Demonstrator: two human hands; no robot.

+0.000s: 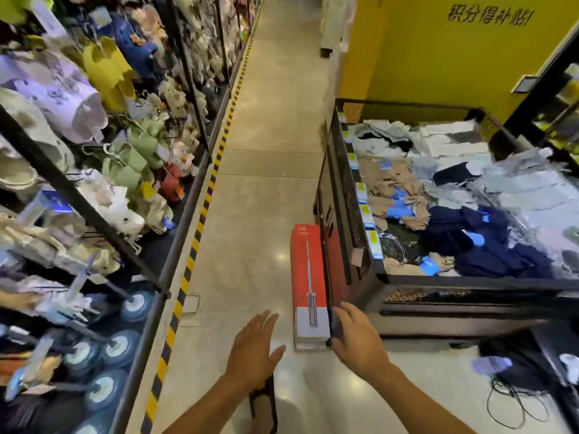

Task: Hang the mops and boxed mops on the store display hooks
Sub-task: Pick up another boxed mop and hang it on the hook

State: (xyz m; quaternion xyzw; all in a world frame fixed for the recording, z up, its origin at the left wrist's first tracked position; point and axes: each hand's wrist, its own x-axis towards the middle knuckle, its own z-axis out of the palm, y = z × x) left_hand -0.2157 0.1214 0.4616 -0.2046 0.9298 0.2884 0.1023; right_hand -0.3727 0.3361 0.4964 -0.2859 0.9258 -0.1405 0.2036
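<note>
Polished concrete aisle floor (266,183) runs between a packed display rack (103,227) and a wire-mesh bin (407,112) heaped with folded clothes (488,239). Boxed mop (308,277), red with a grey near end, lies lengthwise on the floor against the bin's side, probably parked there as stock waiting to go up; layered edges at its near end suggest more than one box stacked. Right hand (360,336) is at that near end, fingers (336,327) curled over the box's right edge where a dark strip runs, thumb raised above them: a grip, by the look of it, for lifting the end. Left hand (253,349) is open, fingers (266,321) straight and together, just short of the box's left edge and not touching it, likely coming in to share the long load. Round blue-and-white mop heads (131,303) already hang low on the rack, well left of the left fingers, so that looks like the mop section. Hooks themselves are too blurred to pick out.
</note>
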